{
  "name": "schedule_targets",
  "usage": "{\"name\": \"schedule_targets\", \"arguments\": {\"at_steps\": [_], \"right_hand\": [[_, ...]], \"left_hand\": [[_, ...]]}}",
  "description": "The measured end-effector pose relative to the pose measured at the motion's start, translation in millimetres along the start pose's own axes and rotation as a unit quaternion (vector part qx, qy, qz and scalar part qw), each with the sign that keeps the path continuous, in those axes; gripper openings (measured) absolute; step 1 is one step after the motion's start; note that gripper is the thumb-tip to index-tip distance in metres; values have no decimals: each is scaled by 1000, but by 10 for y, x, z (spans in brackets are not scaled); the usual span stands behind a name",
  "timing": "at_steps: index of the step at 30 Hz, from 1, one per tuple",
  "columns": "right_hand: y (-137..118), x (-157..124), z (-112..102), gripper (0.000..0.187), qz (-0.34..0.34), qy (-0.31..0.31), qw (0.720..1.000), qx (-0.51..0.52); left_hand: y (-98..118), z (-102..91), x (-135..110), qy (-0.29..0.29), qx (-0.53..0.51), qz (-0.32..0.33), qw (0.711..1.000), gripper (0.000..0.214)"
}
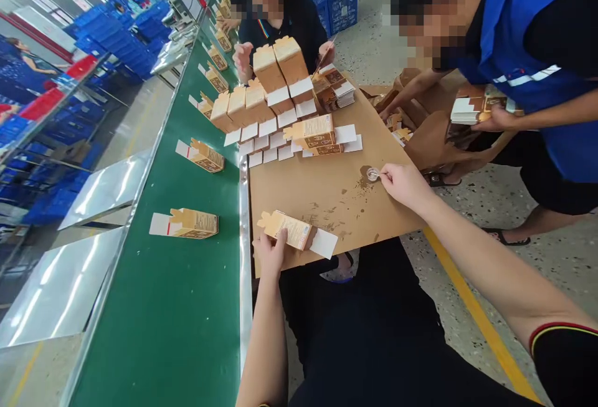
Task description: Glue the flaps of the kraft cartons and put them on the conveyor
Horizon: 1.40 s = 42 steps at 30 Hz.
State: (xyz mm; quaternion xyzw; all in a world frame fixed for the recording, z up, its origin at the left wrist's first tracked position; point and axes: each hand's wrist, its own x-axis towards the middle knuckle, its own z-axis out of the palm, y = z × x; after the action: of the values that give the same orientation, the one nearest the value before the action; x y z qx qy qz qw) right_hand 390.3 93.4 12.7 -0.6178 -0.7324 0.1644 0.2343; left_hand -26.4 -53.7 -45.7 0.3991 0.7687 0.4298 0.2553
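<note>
My left hand (270,252) grips a small tan carton (292,231) lying on its side at the near edge of a brown cardboard sheet (327,201); its white flap sticks out to the right. My right hand (402,184) reaches across the sheet and pinches a thin stick whose tip sits in a small clear cup (372,174), on a dark stain. Further along the sheet a stack of folded cartons (317,134) lies flat, and beyond it rows of upright cartons (261,98) with white flaps.
A green conveyor belt (187,307) runs along my left carrying several cartons (194,223) (205,156). A person in black works at the sheet's far end. A person in a blue vest at right holds flat cartons (471,111). Blue crates stand behind.
</note>
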Motion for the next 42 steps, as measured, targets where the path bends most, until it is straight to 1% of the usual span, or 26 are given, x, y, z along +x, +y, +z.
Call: {"name": "schedule_targets", "arguments": {"at_steps": [2, 4, 6, 8, 10, 12, 14, 15, 17, 19, 21, 24, 27, 30, 33, 36, 38, 40, 42], "right_hand": [[10, -54, -40, 18, 1, 24, 1000, 14], [5, -175, -81, 18, 5, 60, 997, 47], [-30, -357, -90, 19, 16, 83, 992, 92], [-112, -590, -42, 23, 30, 83, 985, 150], [-253, -857, 67, 30, 40, 71, 973, 218], [-445, -1126, 221, 35, 35, 52, 960, 274], [-657, -1351, 398, 35, 9, 29, 954, 300], [-757, -1436, 489, 33, -9, 17, 953, 302], [-917, -1537, 664, 32, -50, 3, 954, 294], [-1004, -1563, 811, 32, -89, -3, 957, 278], [-1019, -1543, 914, 32, -114, -4, 960, 255], [-958, -1485, 988, 29, -117, -19, 969, 218], [-886, -1407, 1003, 27, -111, -38, 974, 193], [-837, -1322, 967, 27, -95, -18, 976, 194], [-789, -1291, 870, 26, -78, 20, 970, 227], [-734, -1358, 742, 25, -48, 48, 962, 265], [-704, -1434, 665, 26, -20, 60, 957, 284], [-687, -1508, 602, 28, 6, 69, 952, 299], [-682, -1563, 550, 29, 26, 70, 948, 310]], "left_hand": [[89, 26, -78, -23, -46, 2, 999, 67], [190, 39, -142, -44, -108, 24, 993, 78], [281, 61, -185, -59, -153, 49, 985, 81], [355, 105, -198, -68, -193, 51, 977, 80], [410, 167, -177, -65, -238, 36, 968, 84], [444, 226, -127, -53, -278, 16, 959, 101], [457, 265, -66, -47, -306, -4, 951, 122], [458, 274, -39, -50, -315, -14, 948, 128], [460, 277, -6, -65, -327, -26, 943, 128], [468, 271, -3, -79, -332, -32, 940, 118], [485, 264, -21, -82, -335, -36, 938, 109], [518, 256, -51, -86, -331, -46, 938, 100], [554, 268, -74, -87, -322, -47, 942, 101], [596, 319, -117, -76, -297, -22, 952, 106], [628, 415, -223, -60, -246, 33, 967, 110], [611, 538, -398, -41, -197, 105, 974, 112], [570, 613, -527, -28, -175, 136, 975, 108], [527, 667, -632, -21, -167, 142, 975, 101], [497, 695, -689, -21, -176, 127, 976, 95]]}}
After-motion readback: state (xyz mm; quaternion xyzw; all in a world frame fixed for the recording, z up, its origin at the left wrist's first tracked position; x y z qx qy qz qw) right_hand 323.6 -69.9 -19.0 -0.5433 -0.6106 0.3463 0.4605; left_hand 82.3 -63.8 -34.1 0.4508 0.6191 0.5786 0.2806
